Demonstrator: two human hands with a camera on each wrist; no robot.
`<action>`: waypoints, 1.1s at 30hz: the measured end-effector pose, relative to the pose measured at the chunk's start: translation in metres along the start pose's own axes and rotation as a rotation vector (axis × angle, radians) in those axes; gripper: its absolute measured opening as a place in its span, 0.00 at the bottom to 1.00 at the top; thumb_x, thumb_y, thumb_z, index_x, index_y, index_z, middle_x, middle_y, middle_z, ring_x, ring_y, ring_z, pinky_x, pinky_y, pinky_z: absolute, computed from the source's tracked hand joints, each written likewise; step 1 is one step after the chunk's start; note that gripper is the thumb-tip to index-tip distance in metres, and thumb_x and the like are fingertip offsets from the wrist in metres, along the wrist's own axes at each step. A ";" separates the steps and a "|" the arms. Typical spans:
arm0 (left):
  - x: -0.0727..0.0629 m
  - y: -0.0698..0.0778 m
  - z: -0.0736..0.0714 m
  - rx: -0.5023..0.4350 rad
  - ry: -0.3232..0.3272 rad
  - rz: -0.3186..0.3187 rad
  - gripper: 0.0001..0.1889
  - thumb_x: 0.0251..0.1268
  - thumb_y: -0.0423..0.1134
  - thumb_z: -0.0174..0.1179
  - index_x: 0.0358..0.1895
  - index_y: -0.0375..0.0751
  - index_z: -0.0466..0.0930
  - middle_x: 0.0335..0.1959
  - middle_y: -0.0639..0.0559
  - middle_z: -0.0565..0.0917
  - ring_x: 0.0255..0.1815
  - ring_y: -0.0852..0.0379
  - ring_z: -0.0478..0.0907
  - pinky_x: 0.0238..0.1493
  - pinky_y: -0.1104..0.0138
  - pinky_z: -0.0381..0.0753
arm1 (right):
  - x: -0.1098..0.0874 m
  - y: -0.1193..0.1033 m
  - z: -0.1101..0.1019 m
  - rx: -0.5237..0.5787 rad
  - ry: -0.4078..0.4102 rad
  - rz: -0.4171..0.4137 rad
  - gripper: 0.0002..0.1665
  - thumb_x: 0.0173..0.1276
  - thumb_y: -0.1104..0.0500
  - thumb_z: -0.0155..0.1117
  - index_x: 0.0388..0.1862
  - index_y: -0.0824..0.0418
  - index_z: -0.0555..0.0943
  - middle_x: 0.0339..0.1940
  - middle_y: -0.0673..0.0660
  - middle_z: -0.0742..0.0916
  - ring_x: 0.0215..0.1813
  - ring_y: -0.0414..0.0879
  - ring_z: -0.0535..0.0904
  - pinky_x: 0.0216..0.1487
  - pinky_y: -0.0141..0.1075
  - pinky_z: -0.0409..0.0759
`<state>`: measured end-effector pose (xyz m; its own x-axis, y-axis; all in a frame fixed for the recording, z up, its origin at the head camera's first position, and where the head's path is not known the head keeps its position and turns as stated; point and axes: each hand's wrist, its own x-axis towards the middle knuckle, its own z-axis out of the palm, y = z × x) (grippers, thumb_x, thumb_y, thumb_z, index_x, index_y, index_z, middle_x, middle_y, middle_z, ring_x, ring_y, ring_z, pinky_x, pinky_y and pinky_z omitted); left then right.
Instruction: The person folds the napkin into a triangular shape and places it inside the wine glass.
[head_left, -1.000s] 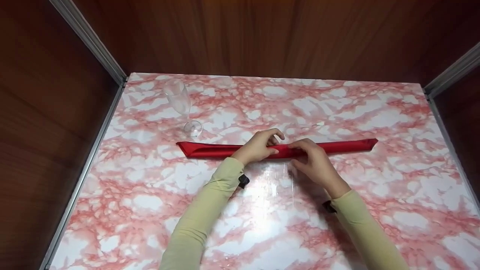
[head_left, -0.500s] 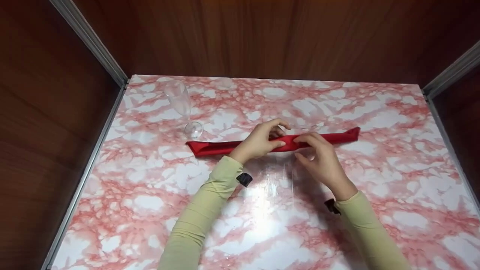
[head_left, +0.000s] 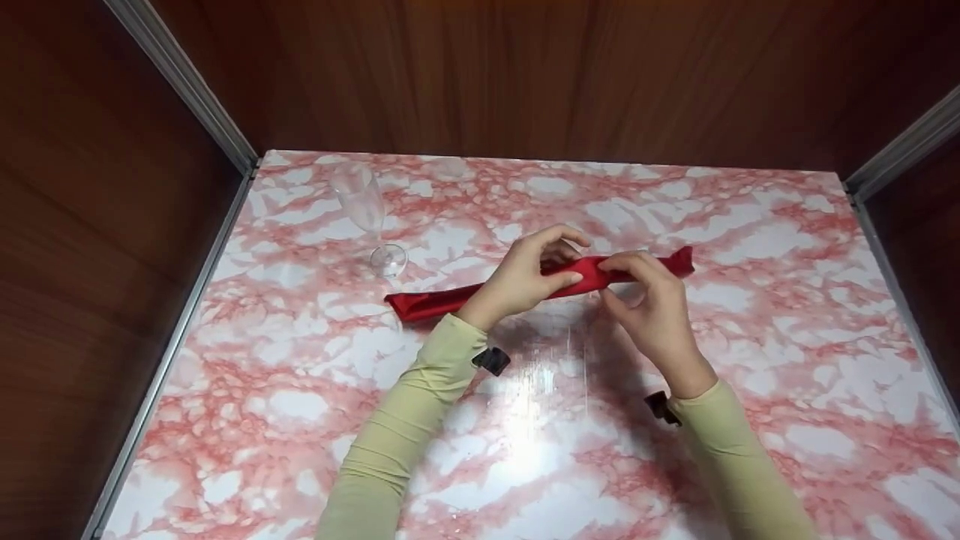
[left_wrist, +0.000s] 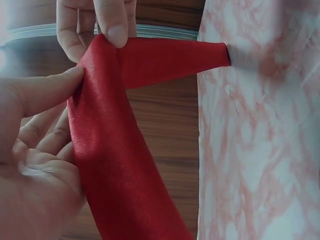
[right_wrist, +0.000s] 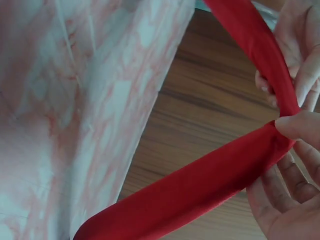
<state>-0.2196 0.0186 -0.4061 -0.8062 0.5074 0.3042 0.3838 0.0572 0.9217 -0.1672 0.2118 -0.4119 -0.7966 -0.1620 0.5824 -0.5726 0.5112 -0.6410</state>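
A long folded strip of red cloth (head_left: 431,302) is held up at its middle by both hands, its two ends hanging lower. My left hand (head_left: 519,279) pinches it just left of the middle; in the left wrist view the thumb lies on the near face of the cloth (left_wrist: 107,115) and the fingers are behind it. Right beside it, my right hand (head_left: 654,307) grips the cloth between thumb and fingers. The right wrist view shows the cloth (right_wrist: 200,185) bending sharply where the two hands meet.
A clear stemmed glass (head_left: 360,199) stands at the back left of the pink-and-white marbled table (head_left: 300,405). Brown wood panels (head_left: 525,82) rise behind and at both sides, with metal strips at the corners.
Both hands have lifted the middle of the red cloth up and slightly away. Its ends have drawn inward, and the strip now droops on both sides.
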 end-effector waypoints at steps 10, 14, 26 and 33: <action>0.001 0.013 -0.003 -0.019 0.003 -0.006 0.19 0.59 0.22 0.62 0.54 0.30 0.74 0.45 0.39 0.81 0.45 0.51 0.79 0.50 0.64 0.77 | 0.015 -0.036 -0.008 0.016 0.045 -0.001 0.15 0.52 0.80 0.66 0.40 0.71 0.81 0.39 0.63 0.83 0.42 0.56 0.81 0.48 0.29 0.78; 0.000 0.017 -0.006 -0.023 -0.009 0.007 0.18 0.59 0.23 0.62 0.54 0.33 0.75 0.46 0.44 0.81 0.46 0.56 0.78 0.51 0.66 0.76 | 0.018 -0.041 -0.009 0.004 0.055 0.000 0.15 0.52 0.81 0.66 0.38 0.72 0.81 0.38 0.62 0.83 0.41 0.54 0.81 0.45 0.32 0.80; -0.009 0.053 -0.010 -0.110 0.050 0.004 0.17 0.61 0.20 0.58 0.54 0.27 0.73 0.48 0.36 0.80 0.49 0.48 0.78 0.53 0.62 0.76 | 0.021 -0.043 -0.008 -0.025 0.137 -0.020 0.13 0.52 0.79 0.69 0.37 0.70 0.84 0.38 0.61 0.86 0.38 0.52 0.81 0.44 0.26 0.76; -0.009 0.056 -0.007 -0.129 0.108 0.058 0.16 0.60 0.20 0.59 0.52 0.29 0.75 0.49 0.38 0.80 0.49 0.48 0.79 0.52 0.61 0.76 | 0.022 -0.044 -0.010 0.079 0.130 0.020 0.15 0.53 0.79 0.67 0.40 0.73 0.83 0.39 0.63 0.85 0.38 0.48 0.82 0.43 0.32 0.80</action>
<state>-0.1935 0.0115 -0.3552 -0.8304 0.4114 0.3757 0.3761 -0.0836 0.9228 -0.1578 0.1942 -0.3659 -0.7790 -0.0394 0.6258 -0.5745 0.4447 -0.6871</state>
